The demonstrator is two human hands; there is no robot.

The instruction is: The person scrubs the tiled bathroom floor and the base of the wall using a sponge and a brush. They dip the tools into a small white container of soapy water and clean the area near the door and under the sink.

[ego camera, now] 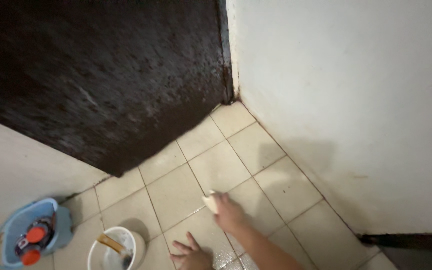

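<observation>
Pale sponge [210,201] in right hand's [229,212] clenched grip on glossy square floor tiles [216,167]; left hand [192,256] flat, released.

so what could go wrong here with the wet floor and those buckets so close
1. The left hand is braced flat on a wet-looking tile floor; it might slip.
2. The white bucket sits right beside that hand and could get knocked over.
3. The right hand, scrubbing with a pale sponge, may push dirty water toward the white wall.

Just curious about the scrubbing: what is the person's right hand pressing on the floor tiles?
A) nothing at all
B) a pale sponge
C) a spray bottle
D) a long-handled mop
B: the right hand holds a small pale sponge against the tiled floor.
</observation>
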